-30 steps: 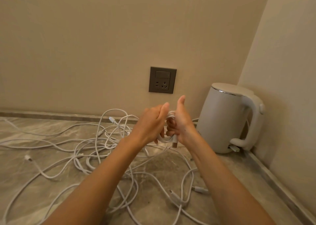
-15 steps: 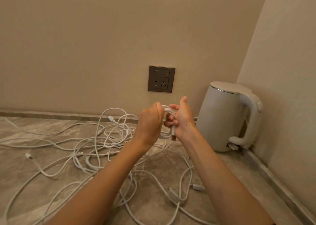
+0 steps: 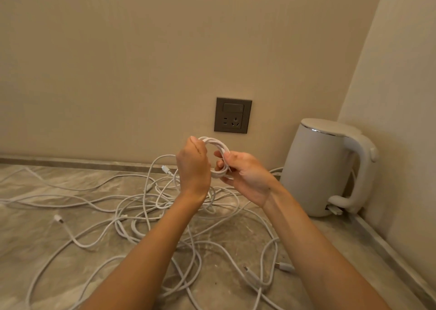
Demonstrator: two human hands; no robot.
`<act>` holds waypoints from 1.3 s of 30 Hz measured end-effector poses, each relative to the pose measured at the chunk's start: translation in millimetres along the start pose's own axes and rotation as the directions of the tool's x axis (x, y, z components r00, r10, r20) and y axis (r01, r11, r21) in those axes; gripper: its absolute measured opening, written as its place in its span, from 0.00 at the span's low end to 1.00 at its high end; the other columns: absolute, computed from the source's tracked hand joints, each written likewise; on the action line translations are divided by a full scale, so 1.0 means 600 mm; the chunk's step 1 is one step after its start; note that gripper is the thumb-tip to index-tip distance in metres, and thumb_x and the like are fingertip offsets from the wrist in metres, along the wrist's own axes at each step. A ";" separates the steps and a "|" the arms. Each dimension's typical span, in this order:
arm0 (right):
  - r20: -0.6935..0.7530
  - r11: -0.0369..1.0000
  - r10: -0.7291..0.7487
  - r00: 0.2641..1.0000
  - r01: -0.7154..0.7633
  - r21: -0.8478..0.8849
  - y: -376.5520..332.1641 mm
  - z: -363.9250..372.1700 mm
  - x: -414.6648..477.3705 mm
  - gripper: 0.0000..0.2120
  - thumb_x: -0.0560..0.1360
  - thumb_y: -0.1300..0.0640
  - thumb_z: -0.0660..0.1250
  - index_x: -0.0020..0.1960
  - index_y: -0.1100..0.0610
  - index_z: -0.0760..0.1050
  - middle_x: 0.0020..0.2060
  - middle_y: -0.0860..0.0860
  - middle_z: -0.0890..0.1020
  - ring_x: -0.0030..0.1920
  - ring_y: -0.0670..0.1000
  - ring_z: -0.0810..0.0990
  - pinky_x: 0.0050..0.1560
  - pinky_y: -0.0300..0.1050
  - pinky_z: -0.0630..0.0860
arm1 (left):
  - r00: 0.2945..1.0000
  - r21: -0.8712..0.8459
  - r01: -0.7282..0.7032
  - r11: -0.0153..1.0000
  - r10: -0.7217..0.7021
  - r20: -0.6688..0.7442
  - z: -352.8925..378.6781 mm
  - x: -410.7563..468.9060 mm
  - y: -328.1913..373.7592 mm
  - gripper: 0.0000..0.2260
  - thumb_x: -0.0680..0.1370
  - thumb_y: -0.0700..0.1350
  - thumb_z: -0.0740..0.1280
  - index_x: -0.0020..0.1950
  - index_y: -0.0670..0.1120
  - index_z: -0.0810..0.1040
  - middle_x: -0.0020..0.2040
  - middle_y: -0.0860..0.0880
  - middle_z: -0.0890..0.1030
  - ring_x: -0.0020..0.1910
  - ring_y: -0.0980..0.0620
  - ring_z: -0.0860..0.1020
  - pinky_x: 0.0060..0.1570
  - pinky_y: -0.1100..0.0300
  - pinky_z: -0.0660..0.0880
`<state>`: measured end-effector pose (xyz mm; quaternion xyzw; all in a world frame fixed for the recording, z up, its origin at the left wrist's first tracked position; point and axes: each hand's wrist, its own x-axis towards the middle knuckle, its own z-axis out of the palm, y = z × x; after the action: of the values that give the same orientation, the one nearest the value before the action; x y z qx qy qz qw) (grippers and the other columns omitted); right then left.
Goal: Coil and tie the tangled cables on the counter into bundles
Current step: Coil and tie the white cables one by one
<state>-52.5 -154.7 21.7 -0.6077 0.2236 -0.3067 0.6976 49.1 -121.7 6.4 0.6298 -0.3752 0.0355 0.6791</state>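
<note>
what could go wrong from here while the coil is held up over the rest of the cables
1. The coil is pinched only between the left hand and right hand; it looks untied, so loosening either grip could let the loops spring open.
2. The loose cables on the counter cross each other many times, so pulling one may tighten a knot.
3. A strand runs toward the kettle and could snag there.

No readable text, labels, brands or numbers on any visible surface.
</note>
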 end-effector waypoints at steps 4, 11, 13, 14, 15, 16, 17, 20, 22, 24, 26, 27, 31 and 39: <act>-0.159 0.994 -0.058 0.986 0.043 -0.098 -0.002 -0.001 0.007 0.14 0.83 0.59 0.51 0.45 0.60 0.73 0.31 0.51 0.68 0.33 0.46 0.67 0.42 0.41 0.66 | 0.998 -0.023 -0.005 1.000 0.006 0.068 0.005 -0.010 0.002 0.16 0.80 0.39 0.51 0.34 0.44 0.69 0.32 0.40 0.77 0.31 0.42 0.74 0.31 0.56 0.70; -0.110 0.761 -0.297 0.949 0.165 -0.628 -0.017 -0.015 -0.001 0.14 0.83 0.58 0.52 0.43 0.57 0.73 0.31 0.49 0.69 0.33 0.45 0.66 0.35 0.40 0.64 | 0.906 0.281 -0.337 0.899 0.229 0.355 -0.014 0.018 0.019 0.23 0.81 0.48 0.44 0.48 0.38 0.76 0.40 0.42 0.80 0.38 0.40 0.77 0.39 0.46 0.74; -0.038 0.687 -0.328 0.944 0.211 -0.695 -0.022 -0.016 -0.005 0.14 0.82 0.58 0.53 0.42 0.55 0.72 0.31 0.48 0.69 0.33 0.44 0.66 0.36 0.40 0.63 | 0.838 0.292 -0.425 0.857 0.250 0.486 -0.017 0.017 0.030 0.20 0.83 0.48 0.46 0.49 0.42 0.75 0.41 0.46 0.77 0.40 0.45 0.75 0.38 0.52 0.70; -0.012 0.674 -0.333 0.943 0.229 -0.702 -0.024 -0.016 -0.006 0.14 0.82 0.58 0.53 0.41 0.53 0.72 0.31 0.48 0.69 0.33 0.44 0.65 0.36 0.40 0.64 | 0.823 0.285 -0.440 0.851 0.255 0.509 -0.019 0.018 0.030 0.17 0.83 0.47 0.48 0.49 0.42 0.75 0.40 0.48 0.75 0.39 0.46 0.74 0.38 0.54 0.69; 0.003 0.677 -0.329 0.944 0.238 -0.696 -0.026 -0.017 -0.008 0.15 0.82 0.58 0.53 0.40 0.52 0.72 0.31 0.48 0.69 0.33 0.45 0.65 0.36 0.40 0.64 | 0.825 0.284 -0.437 0.854 0.255 0.505 -0.022 0.017 0.031 0.14 0.83 0.45 0.52 0.50 0.42 0.75 0.38 0.48 0.74 0.36 0.47 0.73 0.36 0.55 0.69; 0.015 0.685 -0.322 0.947 0.244 -0.686 -0.027 -0.017 -0.009 0.15 0.82 0.59 0.53 0.40 0.52 0.72 0.31 0.49 0.68 0.33 0.45 0.65 0.36 0.40 0.64 | 0.819 0.274 -0.439 0.856 0.255 0.514 -0.027 0.016 0.035 0.08 0.81 0.42 0.58 0.49 0.40 0.74 0.35 0.46 0.75 0.32 0.48 0.72 0.32 0.56 0.69; 0.025 0.691 -0.314 0.949 0.246 -0.679 -0.027 -0.017 -0.010 0.15 0.82 0.60 0.53 0.39 0.52 0.72 0.31 0.49 0.68 0.33 0.45 0.65 0.36 0.38 0.64 | 0.818 0.293 -0.423 0.858 0.222 0.531 -0.031 0.016 0.032 0.03 0.77 0.38 0.64 0.46 0.38 0.75 0.31 0.45 0.75 0.26 0.48 0.71 0.26 0.57 0.68; 0.030 0.686 -0.305 0.952 0.242 -0.687 -0.027 -0.017 -0.009 0.15 0.82 0.61 0.53 0.39 0.53 0.72 0.30 0.49 0.68 0.32 0.45 0.64 0.32 0.34 0.62 | 0.868 0.208 -0.353 0.912 0.237 0.436 -0.026 0.015 0.032 0.10 0.78 0.39 0.63 0.39 0.36 0.76 0.30 0.40 0.77 0.28 0.45 0.74 0.32 0.54 0.71; 0.018 0.662 -0.318 0.948 0.236 -0.711 -0.028 -0.023 -0.008 0.15 0.82 0.61 0.54 0.39 0.53 0.72 0.30 0.48 0.68 0.31 0.44 0.64 0.33 0.36 0.62 | 0.886 0.244 -0.313 0.918 0.190 0.423 -0.022 0.027 0.022 0.19 0.81 0.45 0.57 0.34 0.40 0.75 0.30 0.43 0.76 0.30 0.47 0.73 0.36 0.56 0.68; 0.025 0.604 -0.331 0.943 0.232 -0.762 -0.031 -0.031 -0.009 0.13 0.82 0.60 0.55 0.41 0.55 0.73 0.30 0.46 0.69 0.32 0.44 0.65 0.34 0.37 0.62 | 0.856 0.297 -0.307 0.904 0.127 0.501 -0.031 0.039 0.025 0.21 0.80 0.50 0.58 0.28 0.45 0.73 0.26 0.49 0.74 0.25 0.53 0.70 0.31 0.62 0.65; 0.046 0.499 -0.336 0.941 0.219 -0.839 -0.032 -0.035 -0.010 0.11 0.82 0.59 0.55 0.45 0.58 0.75 0.34 0.48 0.72 0.36 0.46 0.69 0.37 0.41 0.64 | 0.824 0.331 -0.316 0.889 0.084 0.561 -0.040 0.046 0.034 0.21 0.79 0.54 0.60 0.28 0.47 0.74 0.25 0.51 0.74 0.25 0.56 0.70 0.30 0.63 0.64; 0.057 0.434 -0.336 0.940 0.208 -0.876 -0.031 -0.034 -0.009 0.11 0.82 0.59 0.55 0.48 0.60 0.75 0.38 0.50 0.75 0.40 0.49 0.71 0.40 0.43 0.65 | 0.816 0.352 -0.317 0.881 0.064 0.574 -0.043 0.048 0.036 0.20 0.78 0.55 0.61 0.28 0.47 0.75 0.25 0.52 0.73 0.25 0.55 0.70 0.30 0.62 0.64; 0.101 0.183 -0.380 0.919 0.182 -0.966 -0.022 -0.032 -0.006 0.12 0.82 0.60 0.54 0.56 0.63 0.74 0.51 0.57 0.75 0.51 0.55 0.72 0.51 0.45 0.64 | 0.846 0.239 -0.289 0.927 0.130 0.516 -0.040 0.040 0.053 0.19 0.80 0.50 0.59 0.30 0.46 0.73 0.25 0.51 0.69 0.25 0.54 0.66 0.32 0.60 0.64; -0.102 0.459 -0.617 0.780 0.252 -0.852 -0.041 -0.048 -0.009 0.13 0.81 0.61 0.55 0.42 0.58 0.74 0.40 0.53 0.76 0.42 0.51 0.72 0.40 0.40 0.63 | 0.813 -0.036 -0.390 0.920 0.363 0.455 -0.010 -0.005 0.093 0.15 0.80 0.42 0.59 0.36 0.41 0.77 0.25 0.58 0.67 0.26 0.65 0.70 0.28 0.71 0.62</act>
<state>-80.0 -173.5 41.1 -0.8140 0.3060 -0.4599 0.1798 20.7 -103.8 51.1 0.5536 -0.6388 0.0326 0.5334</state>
